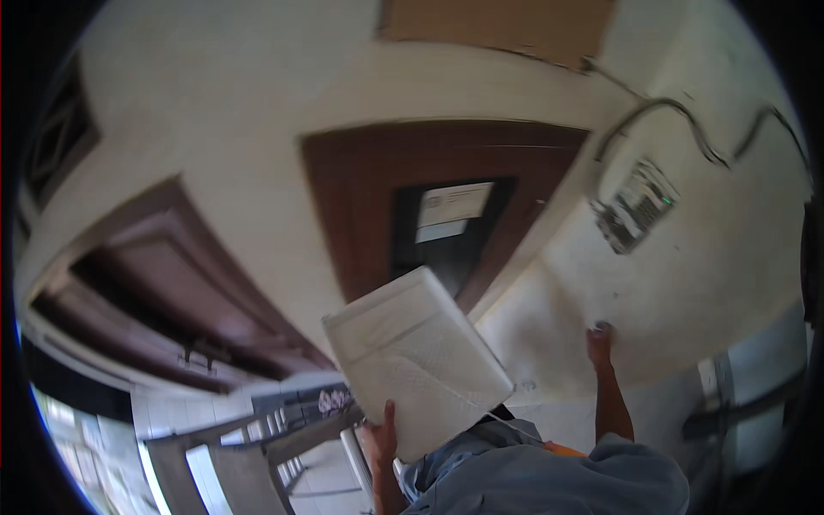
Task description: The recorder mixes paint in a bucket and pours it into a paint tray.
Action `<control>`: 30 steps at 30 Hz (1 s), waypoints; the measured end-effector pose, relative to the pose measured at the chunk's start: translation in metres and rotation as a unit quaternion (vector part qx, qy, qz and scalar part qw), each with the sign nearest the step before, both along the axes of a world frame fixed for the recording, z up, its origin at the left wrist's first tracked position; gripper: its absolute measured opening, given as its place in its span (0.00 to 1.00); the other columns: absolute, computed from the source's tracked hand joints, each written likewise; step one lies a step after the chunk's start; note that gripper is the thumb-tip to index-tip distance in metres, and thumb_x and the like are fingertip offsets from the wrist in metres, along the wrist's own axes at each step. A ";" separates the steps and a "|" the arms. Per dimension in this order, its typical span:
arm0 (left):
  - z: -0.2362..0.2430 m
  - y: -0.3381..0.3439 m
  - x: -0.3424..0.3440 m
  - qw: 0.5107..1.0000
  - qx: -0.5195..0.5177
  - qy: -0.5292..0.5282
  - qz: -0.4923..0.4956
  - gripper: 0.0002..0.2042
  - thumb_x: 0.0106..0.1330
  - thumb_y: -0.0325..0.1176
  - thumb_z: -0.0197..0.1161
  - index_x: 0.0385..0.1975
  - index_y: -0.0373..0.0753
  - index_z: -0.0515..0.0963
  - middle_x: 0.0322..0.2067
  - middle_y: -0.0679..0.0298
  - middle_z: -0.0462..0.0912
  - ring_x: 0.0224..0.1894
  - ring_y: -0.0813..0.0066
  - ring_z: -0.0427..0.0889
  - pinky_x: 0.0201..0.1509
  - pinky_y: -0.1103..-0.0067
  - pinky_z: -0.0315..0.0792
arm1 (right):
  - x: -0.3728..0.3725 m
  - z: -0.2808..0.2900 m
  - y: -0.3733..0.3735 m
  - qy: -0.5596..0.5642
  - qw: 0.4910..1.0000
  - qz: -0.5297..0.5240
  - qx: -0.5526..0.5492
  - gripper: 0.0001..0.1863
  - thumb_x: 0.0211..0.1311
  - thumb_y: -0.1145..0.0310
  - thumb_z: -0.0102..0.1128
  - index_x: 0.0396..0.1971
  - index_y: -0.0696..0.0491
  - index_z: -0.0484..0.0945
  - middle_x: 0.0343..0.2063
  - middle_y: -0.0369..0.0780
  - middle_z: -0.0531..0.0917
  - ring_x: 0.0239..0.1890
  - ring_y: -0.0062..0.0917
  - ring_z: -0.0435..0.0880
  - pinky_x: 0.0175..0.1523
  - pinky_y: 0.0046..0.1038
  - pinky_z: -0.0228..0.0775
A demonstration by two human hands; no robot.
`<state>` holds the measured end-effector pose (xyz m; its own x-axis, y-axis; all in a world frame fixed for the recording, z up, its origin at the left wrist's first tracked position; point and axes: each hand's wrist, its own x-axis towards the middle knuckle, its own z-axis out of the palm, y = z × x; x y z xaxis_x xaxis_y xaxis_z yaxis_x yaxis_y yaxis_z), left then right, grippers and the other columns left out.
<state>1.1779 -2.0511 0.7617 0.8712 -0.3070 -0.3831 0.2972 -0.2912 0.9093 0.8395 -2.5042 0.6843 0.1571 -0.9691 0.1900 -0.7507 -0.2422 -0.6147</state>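
My left hand (379, 439) grips a white paint tray (421, 352) by its lower left edge, thumb on top and fingers beneath. The tray is tilted in front of my body, its shallow patterned slope facing up. Off to the right, my right hand (599, 346) is at the pale wall (549, 318), arm stretched forward. Its fingers are closed round something small that I cannot make out. Whether that thing touches the wall is unclear.
On the right wall hang a keypad device (642, 206) and a loose dark cable (678, 107). Ahead is a brown door (352, 206) with paper sheets (452, 206); a second door (197, 275) stands left. Wooden furniture (236, 468) is lower left, brown board (498, 30) above.
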 end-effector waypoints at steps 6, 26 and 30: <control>0.004 -0.020 -0.007 0.998 0.001 -0.008 -0.056 0.29 0.65 0.49 0.61 0.47 0.21 0.75 0.42 0.47 0.82 0.44 0.62 0.81 0.49 0.69 0.74 | -0.016 0.024 0.012 -0.042 0.997 -0.070 0.004 0.22 0.58 0.66 0.60 0.50 0.58 0.67 0.37 0.46 0.79 0.37 0.32 0.80 0.45 0.34 0.73; -0.040 -0.043 0.015 0.962 0.193 -0.002 -0.194 0.50 0.53 0.70 0.59 0.58 0.22 0.66 0.52 0.35 0.73 0.53 0.44 0.75 0.56 0.62 0.69 | -0.003 0.073 0.030 -0.226 0.958 -0.139 0.109 0.19 0.61 0.59 0.61 0.41 0.62 0.81 0.33 0.43 0.86 0.36 0.25 0.85 0.44 0.26 0.74; -0.060 -0.045 0.022 0.967 0.171 -0.035 -0.187 0.48 0.55 0.69 0.59 0.56 0.23 0.68 0.50 0.37 0.75 0.51 0.45 0.76 0.54 0.63 0.70 | 0.000 0.122 0.042 -0.102 0.983 -0.101 -0.114 0.13 0.60 0.63 0.61 0.36 0.58 0.82 0.31 0.44 0.85 0.35 0.29 0.85 0.41 0.28 0.75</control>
